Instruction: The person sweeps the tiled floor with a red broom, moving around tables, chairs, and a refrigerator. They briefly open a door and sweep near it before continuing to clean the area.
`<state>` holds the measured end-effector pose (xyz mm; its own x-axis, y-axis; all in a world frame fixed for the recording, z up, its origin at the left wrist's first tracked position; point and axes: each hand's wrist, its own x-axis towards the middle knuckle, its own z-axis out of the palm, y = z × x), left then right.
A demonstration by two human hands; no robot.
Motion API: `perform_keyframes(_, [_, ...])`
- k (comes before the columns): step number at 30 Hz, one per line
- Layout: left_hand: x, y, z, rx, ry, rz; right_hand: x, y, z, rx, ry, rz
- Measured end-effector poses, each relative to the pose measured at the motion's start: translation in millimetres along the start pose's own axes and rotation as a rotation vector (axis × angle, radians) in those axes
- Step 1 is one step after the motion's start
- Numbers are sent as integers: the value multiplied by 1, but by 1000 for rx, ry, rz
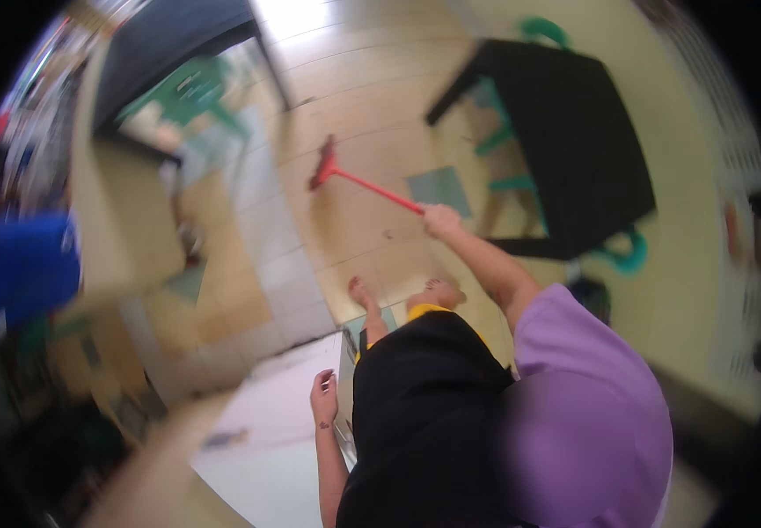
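Note:
My right hand (442, 220) is closed around the end of the red handle of a broom (377, 188). The dark red bristle head of the broom (322, 165) is lifted or rests over the tiled floor (367, 224); blur hides which. My left hand (325, 389) holds nothing visible, its fingers partly curled, beside a white-topped cabinet or table (275, 422). My bare feet stand on the floor below the broom.
A black table (572, 132) with green plastic chairs (628, 252) stands at right. Another dark table (169, 46) with a green chair (189, 92) is at upper left. A blue object (27, 267) lies at the far left. A low pale wall or partition (130, 211) stands at left.

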<state>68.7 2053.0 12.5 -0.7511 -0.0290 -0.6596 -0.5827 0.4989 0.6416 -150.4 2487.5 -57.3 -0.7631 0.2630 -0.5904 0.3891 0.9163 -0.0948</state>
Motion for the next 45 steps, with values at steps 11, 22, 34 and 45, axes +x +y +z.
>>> perform_keyframes(11, [125, -6, -41, 418, -418, 1, -421, 173, 140, 745, 70, 571])
perform_keyframes(22, [108, 182, 85, 683, -534, 355, -442, 340, 213, 1433, 294, 1199])
perform_keyframes(34, [19, 218, 231, 1190, -818, 289, -183, 677, 220, 1071, 288, 1325])
perform_keyframes(45, [-9, 312, 370, 1154, -780, 790, -410, 460, 200, 1780, 423, 1329])
